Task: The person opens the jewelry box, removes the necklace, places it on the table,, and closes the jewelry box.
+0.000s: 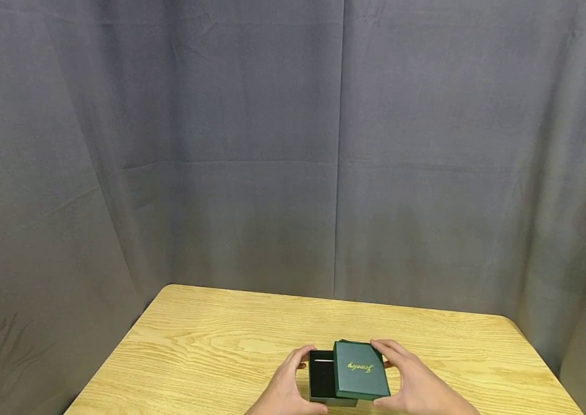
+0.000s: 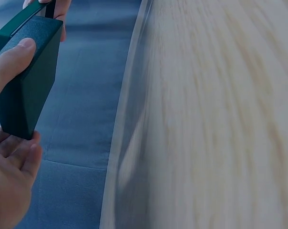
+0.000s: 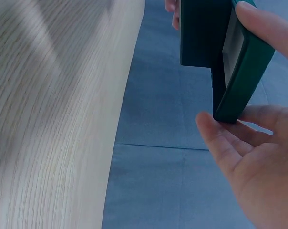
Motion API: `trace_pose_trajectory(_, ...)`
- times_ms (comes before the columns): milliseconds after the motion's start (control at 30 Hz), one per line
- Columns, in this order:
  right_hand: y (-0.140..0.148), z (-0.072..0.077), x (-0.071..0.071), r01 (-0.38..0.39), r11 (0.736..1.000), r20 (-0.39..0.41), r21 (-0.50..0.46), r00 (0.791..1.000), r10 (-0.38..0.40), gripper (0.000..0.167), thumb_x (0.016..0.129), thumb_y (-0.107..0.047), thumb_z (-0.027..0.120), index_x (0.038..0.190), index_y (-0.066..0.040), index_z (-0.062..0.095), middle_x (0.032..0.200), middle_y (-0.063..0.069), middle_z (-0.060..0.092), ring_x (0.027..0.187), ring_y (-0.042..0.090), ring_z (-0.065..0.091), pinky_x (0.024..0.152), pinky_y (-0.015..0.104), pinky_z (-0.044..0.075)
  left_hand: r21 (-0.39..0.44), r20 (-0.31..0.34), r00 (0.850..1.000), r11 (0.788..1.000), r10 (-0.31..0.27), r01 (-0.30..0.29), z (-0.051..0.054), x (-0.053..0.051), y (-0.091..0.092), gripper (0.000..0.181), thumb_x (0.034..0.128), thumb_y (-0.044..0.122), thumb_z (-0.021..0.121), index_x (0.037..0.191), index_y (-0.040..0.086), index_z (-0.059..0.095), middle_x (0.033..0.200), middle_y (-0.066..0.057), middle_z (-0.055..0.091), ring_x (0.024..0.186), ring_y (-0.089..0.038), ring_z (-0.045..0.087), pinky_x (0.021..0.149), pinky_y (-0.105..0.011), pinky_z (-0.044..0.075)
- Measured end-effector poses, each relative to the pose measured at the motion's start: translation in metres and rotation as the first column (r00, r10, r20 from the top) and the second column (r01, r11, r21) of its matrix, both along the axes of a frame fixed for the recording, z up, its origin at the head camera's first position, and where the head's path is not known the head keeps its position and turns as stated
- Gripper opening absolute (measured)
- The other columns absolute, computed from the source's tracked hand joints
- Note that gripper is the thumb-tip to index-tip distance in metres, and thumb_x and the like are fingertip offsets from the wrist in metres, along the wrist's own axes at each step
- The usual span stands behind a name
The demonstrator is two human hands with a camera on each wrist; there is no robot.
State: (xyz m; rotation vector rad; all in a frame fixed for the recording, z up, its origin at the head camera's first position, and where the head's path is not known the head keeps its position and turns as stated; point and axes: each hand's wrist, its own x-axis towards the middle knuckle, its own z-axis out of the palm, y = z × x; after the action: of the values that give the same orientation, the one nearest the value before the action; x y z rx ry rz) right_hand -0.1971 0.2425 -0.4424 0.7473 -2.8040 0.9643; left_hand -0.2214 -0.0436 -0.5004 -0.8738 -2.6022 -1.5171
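Note:
A dark green box base [image 1: 322,377] with a black interior is held by my left hand [image 1: 288,387], thumb at its near side and fingers at its far side. My right hand [image 1: 413,381] grips the green lid [image 1: 361,370], which bears gold "Jewelry" lettering, by its near and far edges. The lid lies shifted to the right, overlapping the base's right part. In the left wrist view the base [image 2: 32,81] sits between thumb and fingers; in the right wrist view the lid [image 3: 251,71] is pinched likewise, its pale inside partly showing.
A light wood-grain table [image 1: 210,328] lies beneath the hands. Grey curtains [image 1: 251,144] hang behind the table and at both sides.

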Motion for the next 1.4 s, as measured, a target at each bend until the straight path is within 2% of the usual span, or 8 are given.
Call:
trace_pose_trajectory(200,0.005,-0.001,0.001,-0.033,0.999,-0.038,-0.005,0.999,0.033,0.091,0.066,-0.038,0.086,0.138,-0.005,0.042,0.134,0.000,0.044,0.103,0.013,0.055,0.082,0.032,0.048,0.009,0.005,1.000,1.000,0.002,-0.002,-0.001,0.001,-0.002,0.095,0.0671,0.036,0.086,0.143,0.012,0.035,0.135,-0.012,0.044,0.111,-0.034,0.049,0.087,-0.041,0.046)
trace_pose_trajectory(433,0.008,-0.002,0.002,-0.016,1.000,-0.057,0.006,0.998,0.016,0.090,0.065,-0.037,0.086,0.137,-0.004,0.043,0.133,0.000,0.045,0.102,0.012,0.055,0.081,0.032,0.048,-0.013,0.014,1.000,1.000,0.008,-0.008,0.000,0.000,-0.004,0.095,0.0678,0.035,0.086,0.143,0.010,0.035,0.133,-0.012,0.045,0.112,-0.033,0.049,0.087,-0.041,0.046)
trace_pose_trajectory(633,0.010,-0.002,0.003,-0.010,1.000,-0.051,0.007,0.999,0.010,0.091,0.066,-0.038,0.085,0.138,-0.003,0.043,0.134,0.002,0.045,0.102,0.013,0.056,0.082,0.031,0.048,-0.032,0.038,0.999,0.999,0.020,-0.019,0.004,0.001,-0.004,0.094,0.0677,0.034,0.086,0.144,0.012,0.035,0.134,-0.013,0.045,0.114,-0.035,0.049,0.087,-0.045,0.046)
trace_pose_trajectory(833,0.016,-0.003,0.002,-0.006,1.000,-0.033,-0.004,0.999,0.006,0.091,0.067,-0.038,0.085,0.139,-0.004,0.042,0.134,0.002,0.044,0.102,0.013,0.056,0.080,0.030,0.047,-0.057,0.039,0.999,0.998,0.027,-0.025,0.007,0.002,-0.005,0.096,0.0671,0.040,0.085,0.144,0.012,0.035,0.134,-0.013,0.045,0.115,-0.035,0.049,0.087,-0.045,0.047)
trace_pose_trajectory(1000,0.021,-0.006,0.000,-0.020,1.000,0.000,-0.015,1.000,0.020,0.090,0.069,-0.039,0.083,0.139,-0.001,0.041,0.134,0.007,0.044,0.101,0.016,0.056,0.079,0.031,0.049,-0.076,0.043,0.999,0.997,0.030,-0.027,0.007,0.003,-0.006,0.096,0.0672,0.042,0.085,0.143,0.011,0.035,0.133,-0.012,0.046,0.113,-0.033,0.049,0.086,-0.044,0.047)
trace_pose_trajectory(1200,0.025,-0.005,0.000,0.036,0.999,0.057,0.022,0.998,-0.037,0.092,0.068,-0.042,0.082,0.141,-0.006,0.038,0.136,0.006,0.042,0.104,0.020,0.055,0.079,0.034,0.047,-0.076,0.046,0.998,0.997,0.031,-0.028,0.007,0.002,-0.008,0.096,0.0674,0.042,0.084,0.143,0.010,0.035,0.134,-0.014,0.045,0.115,-0.036,0.049,0.088,-0.047,0.046)
trace_pose_trajectory(1300,0.028,-0.005,0.000,0.041,0.999,0.051,0.032,0.998,-0.043,0.092,0.068,-0.042,0.082,0.141,-0.005,0.039,0.135,0.006,0.043,0.104,0.020,0.055,0.079,0.034,0.047,-0.088,0.041,0.999,0.996,0.030,-0.026,0.006,0.002,-0.008,0.096,0.0678,0.043,0.084,0.144,0.010,0.034,0.135,-0.014,0.045,0.115,-0.037,0.049,0.087,-0.047,0.046)
trace_pose_trajectory(1400,0.031,-0.006,0.001,0.034,0.999,0.012,0.040,0.999,-0.034,0.091,0.068,-0.041,0.083,0.139,-0.004,0.040,0.133,0.006,0.044,0.103,0.018,0.055,0.079,0.032,0.048,-0.095,0.033,0.999,0.995,0.027,-0.024,0.005,0.002,-0.009,0.096,0.0688,0.043,0.083,0.144,0.009,0.033,0.134,-0.014,0.045,0.114,-0.036,0.050,0.086,-0.047,0.047)
